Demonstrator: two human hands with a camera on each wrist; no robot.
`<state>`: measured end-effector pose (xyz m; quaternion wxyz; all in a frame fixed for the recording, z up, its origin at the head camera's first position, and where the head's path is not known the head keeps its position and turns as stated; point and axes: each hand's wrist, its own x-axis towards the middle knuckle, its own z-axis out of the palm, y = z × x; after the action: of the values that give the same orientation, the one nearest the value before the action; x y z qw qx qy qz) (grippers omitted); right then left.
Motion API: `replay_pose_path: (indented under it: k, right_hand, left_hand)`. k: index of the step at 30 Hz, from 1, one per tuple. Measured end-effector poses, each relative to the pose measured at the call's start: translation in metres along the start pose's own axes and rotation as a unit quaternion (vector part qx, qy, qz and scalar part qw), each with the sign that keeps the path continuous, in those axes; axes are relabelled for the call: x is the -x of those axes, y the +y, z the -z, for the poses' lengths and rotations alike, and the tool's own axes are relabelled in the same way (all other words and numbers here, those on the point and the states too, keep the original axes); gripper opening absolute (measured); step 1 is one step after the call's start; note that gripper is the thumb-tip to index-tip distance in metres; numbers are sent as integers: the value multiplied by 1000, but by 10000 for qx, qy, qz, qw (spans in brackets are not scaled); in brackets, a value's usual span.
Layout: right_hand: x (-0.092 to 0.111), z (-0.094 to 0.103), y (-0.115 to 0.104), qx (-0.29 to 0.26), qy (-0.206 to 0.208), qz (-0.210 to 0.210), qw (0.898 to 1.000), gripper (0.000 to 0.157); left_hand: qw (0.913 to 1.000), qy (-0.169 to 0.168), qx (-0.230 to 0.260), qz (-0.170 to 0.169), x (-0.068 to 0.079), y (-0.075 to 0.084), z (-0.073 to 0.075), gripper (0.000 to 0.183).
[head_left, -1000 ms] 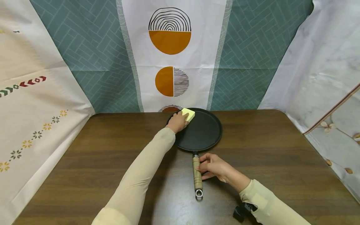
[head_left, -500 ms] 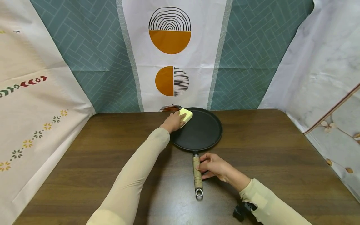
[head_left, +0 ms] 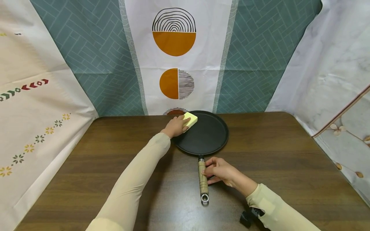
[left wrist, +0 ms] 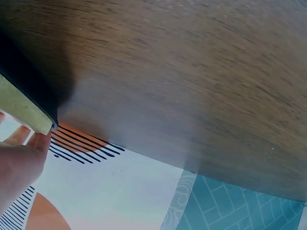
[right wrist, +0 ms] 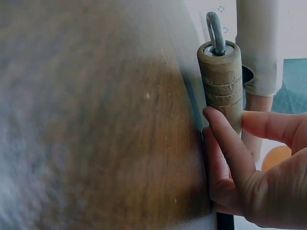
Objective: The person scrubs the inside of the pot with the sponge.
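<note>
A round, flat black pan lies on the table with its wooden handle pointing toward me. My left hand grips a pale yellow sponge at the pan's far left edge. In the left wrist view, the sponge sits against the dark rim, fingertips along its side. My right hand pinches the handle from the right. The right wrist view has the thumb on one side of the wooden handle and fingers on the other, below the metal hanging ring.
The brown wooden table spreads out on both sides of the pan. A patterned cloth backdrop stands right behind its far edge, with light cloths at the left and right. A black device is strapped under the right sleeve.
My left hand has slid the sponge slightly left and toward me along the pan's left rim, mostly in the first half second. The right hand and the pan have stayed in place.
</note>
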<state>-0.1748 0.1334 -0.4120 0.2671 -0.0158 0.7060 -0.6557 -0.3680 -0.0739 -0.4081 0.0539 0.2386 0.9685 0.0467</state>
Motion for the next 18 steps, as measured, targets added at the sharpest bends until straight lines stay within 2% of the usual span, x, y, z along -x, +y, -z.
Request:
replay_pose_path:
  k: [8,18]
  right_hand:
    - [1,-1,0,-16,62,16,10000,39]
    - [1,0,0,12,40,4,10000,40]
  left_hand:
    - [9997,-29,162,-193,5,-4,-2,56]
    - [9994,31,70,-343,11,-6,-6,56]
